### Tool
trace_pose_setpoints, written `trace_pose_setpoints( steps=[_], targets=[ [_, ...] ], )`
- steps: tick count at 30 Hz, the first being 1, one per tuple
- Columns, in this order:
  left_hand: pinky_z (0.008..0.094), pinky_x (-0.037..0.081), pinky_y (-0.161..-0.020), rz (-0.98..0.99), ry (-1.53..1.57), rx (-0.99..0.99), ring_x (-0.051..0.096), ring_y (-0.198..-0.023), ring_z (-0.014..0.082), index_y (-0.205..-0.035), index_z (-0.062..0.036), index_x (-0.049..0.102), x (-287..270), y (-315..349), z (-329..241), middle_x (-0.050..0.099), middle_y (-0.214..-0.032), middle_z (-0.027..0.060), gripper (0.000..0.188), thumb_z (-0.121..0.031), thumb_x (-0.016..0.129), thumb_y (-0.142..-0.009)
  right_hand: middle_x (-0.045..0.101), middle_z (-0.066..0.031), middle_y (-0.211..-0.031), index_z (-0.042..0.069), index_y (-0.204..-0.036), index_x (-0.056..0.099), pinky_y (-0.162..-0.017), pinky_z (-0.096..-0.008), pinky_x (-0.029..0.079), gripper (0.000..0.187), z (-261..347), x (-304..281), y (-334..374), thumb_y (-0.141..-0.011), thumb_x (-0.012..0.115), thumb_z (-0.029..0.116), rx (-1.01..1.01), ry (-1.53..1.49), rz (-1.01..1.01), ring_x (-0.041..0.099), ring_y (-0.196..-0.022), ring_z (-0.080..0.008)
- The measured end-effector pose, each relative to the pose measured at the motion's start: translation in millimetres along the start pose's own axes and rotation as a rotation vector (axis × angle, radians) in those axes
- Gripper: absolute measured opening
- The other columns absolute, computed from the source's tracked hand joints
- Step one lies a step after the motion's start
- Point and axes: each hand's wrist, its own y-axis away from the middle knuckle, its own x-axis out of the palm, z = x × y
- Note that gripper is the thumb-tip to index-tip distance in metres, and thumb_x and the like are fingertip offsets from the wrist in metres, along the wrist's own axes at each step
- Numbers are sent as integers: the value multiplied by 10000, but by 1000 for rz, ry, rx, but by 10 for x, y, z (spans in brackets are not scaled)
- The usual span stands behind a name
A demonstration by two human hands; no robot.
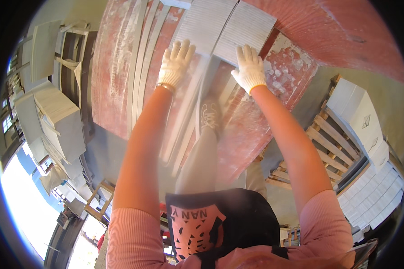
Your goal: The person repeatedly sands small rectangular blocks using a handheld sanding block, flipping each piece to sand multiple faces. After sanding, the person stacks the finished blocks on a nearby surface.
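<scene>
Two pale grey panels with fine ribs lie side by side, a left panel and a right panel, with a narrow dark gap between them. My left hand, in a white knit glove, is stretched flat with its fingers at the near left edge of the left panel. My right hand, gloved the same way, has its fingers spread over the near edge of the right panel. Neither hand grips anything. Whether the palms press on the panels or hover just above, I cannot tell.
Beneath lies a worn red surface with whitish residue and long pale strips. My shoe is on or over it. Wooden pallets and stacked pale tiles stand to the right; large pale boxes stand left.
</scene>
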Motion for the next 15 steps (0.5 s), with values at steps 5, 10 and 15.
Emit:
trace_pose_setpoints(
  steps=[5,10,15],
  targets=[
    [552,331,-1204,-117,-51,89,276,-1548,327,-1617,-162,295,525,-721,35,278,-1691,83,918,-215,776,-837,429,-173,-1539,91,-1551,381,-1205,-531,301,906,9,466,-272,-795,806,354,30,112,-93,379,-1443,-358],
    [548,290,-1223,-118,-53,77,284,-1543,331,-1601,-155,323,791,-968,23,284,-1688,96,814,-180,702,-881,523,-180,-1426,54,-1426,540,-1180,-556,327,664,7,594,-258,-786,687,148,-15,95,-293,460,-1343,-375],
    [552,258,-1233,-182,27,57,303,-1532,338,-1571,-140,365,988,-932,-18,328,-1662,118,730,-168,648,-899,540,-174,-1409,54,-1403,559,-1176,-546,340,576,-25,615,-266,-834,620,123,-39,82,-306,481,-1321,-377]
  ],
)
